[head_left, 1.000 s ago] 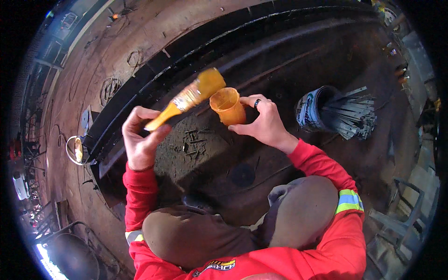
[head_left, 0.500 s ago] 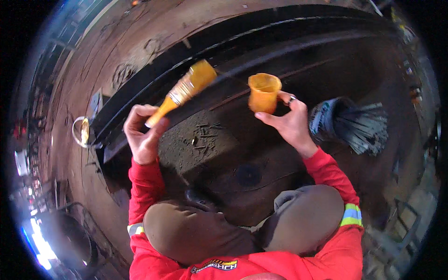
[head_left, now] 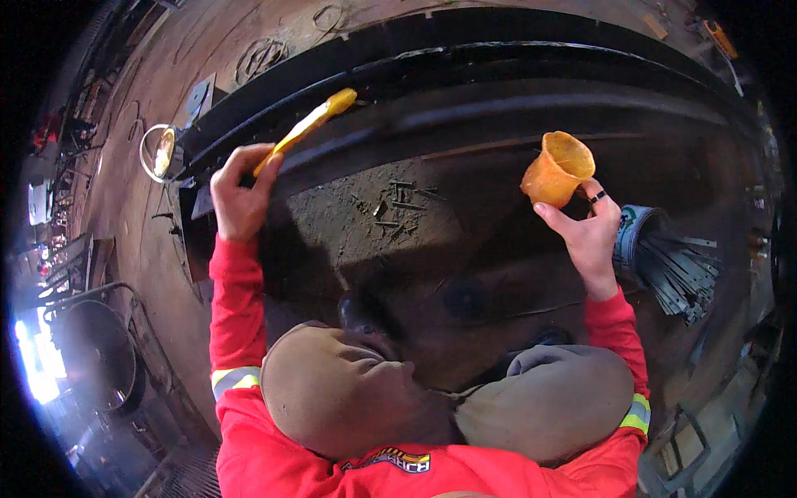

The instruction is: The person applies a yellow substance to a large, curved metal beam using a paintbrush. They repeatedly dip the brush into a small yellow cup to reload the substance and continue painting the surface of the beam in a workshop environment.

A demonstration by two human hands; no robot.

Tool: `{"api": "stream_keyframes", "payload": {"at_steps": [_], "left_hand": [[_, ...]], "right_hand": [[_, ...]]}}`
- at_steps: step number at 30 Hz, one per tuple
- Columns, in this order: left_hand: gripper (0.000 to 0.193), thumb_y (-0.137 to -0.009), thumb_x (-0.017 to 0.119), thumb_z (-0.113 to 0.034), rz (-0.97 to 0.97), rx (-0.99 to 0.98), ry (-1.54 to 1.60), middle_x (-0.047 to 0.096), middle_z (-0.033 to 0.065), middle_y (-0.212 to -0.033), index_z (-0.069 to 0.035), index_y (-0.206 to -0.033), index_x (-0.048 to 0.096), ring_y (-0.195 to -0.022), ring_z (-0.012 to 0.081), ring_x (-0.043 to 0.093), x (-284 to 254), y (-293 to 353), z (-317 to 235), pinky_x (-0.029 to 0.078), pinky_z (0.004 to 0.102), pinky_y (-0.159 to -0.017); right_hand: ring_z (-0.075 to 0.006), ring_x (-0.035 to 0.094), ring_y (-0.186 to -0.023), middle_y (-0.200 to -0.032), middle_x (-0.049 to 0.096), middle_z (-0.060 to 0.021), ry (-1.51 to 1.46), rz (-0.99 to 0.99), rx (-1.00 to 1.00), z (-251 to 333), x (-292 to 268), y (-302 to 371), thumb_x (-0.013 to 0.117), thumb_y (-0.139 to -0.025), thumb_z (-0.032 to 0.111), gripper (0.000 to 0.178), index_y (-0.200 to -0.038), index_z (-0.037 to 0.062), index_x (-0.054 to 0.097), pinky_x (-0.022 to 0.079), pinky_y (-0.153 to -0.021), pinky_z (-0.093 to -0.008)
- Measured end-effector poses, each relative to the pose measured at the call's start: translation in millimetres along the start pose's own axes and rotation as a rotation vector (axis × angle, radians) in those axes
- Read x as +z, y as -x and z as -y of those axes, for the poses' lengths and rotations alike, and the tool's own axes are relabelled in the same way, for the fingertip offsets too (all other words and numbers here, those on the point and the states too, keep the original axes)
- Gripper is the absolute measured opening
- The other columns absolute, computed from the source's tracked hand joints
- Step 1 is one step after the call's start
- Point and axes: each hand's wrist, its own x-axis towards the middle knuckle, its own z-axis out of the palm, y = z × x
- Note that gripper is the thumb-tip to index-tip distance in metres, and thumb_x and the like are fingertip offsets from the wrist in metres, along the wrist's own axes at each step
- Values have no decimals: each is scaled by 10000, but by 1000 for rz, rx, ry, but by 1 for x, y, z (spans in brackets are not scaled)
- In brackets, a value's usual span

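In the head view, the left hand [head_left: 241, 195] pinches the handle of a yellow brush [head_left: 305, 127] between thumb and fingers, its bristle end pointing away, in front of a long dark beam [head_left: 498, 51]. The right hand [head_left: 591, 241], well apart from it, grips an orange-yellow cup [head_left: 548, 176], tilted, thumb and fingers closed around its lower part, near a bucket [head_left: 628, 228] of metal strips [head_left: 677, 278].
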Motion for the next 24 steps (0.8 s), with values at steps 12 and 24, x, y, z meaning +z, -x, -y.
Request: {"api": "stream_keyframes", "payload": {"at_steps": [12, 24], "left_hand": [[183, -922, 714, -183, 94, -176, 68, 637, -31, -786, -9, -977, 725, -697, 36, 519, -56, -36, 34, 400, 202, -635], [184, -762, 785, 37, 112, 318, -126, 690, 83, -872, 2, -926, 707, -784, 139, 651, -21, -51, 1, 520, 256, -733]], "right_hand": [[-149, 648, -972, -1016, 710, -78, -43, 34, 33, 3, -1, 2, 860, -714, 109, 429, -1072, -30, 667, 466, -925, -307], [-151, 646, -994, -1040, 704, -82, -99, 41, 35, 3, 2, 1, 861, -714, 95, 443, -1088, -32, 660, 464, -943, -308]]}}
